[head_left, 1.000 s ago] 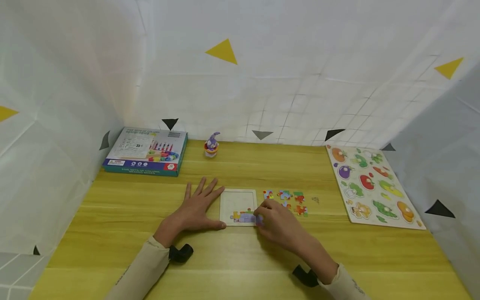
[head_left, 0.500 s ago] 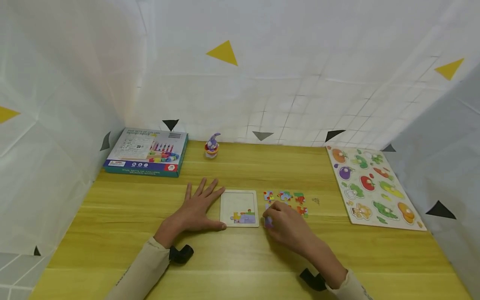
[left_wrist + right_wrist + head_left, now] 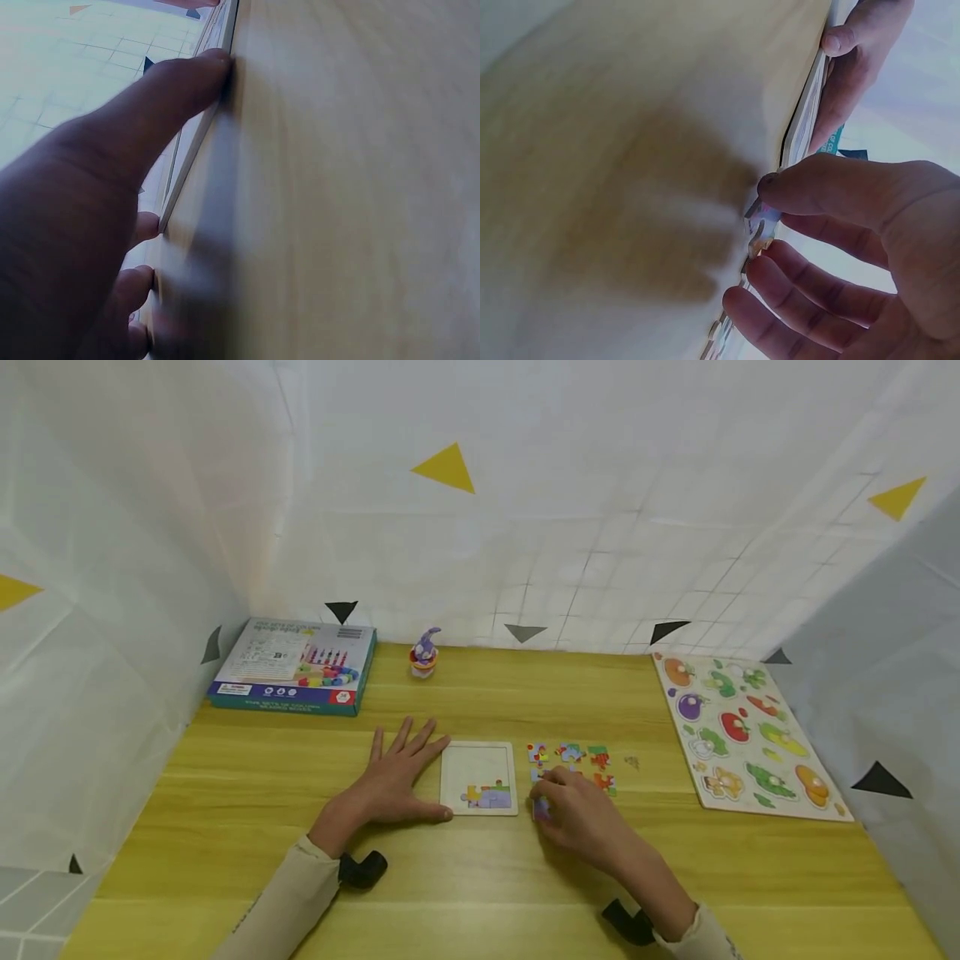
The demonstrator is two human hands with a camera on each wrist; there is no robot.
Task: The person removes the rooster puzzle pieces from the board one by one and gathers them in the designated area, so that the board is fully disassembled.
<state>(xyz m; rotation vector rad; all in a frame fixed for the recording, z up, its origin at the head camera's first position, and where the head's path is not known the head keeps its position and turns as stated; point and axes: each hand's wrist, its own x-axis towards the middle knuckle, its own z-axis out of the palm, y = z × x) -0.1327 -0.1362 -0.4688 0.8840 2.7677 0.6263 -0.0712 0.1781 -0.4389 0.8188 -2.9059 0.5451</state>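
Purple puzzle piece [image 3: 540, 808], mostly hidden under the right hand [image 3: 581, 818], sat pinched at frame centre, just right of the puzzle tray [image 3: 477, 753]. Left hand [image 3: 390, 781] lay flat, fingers spread, touching the tray's left edge.

left hand [image 3: 90, 247] flat on table [image 3: 352, 187], thumb against pale board edge [image 3: 196, 139], probably puzzle frame.

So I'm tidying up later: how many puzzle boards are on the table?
2. A small white puzzle tray lies beside the left hand; a vegetable peg board lies at the table's right edge.
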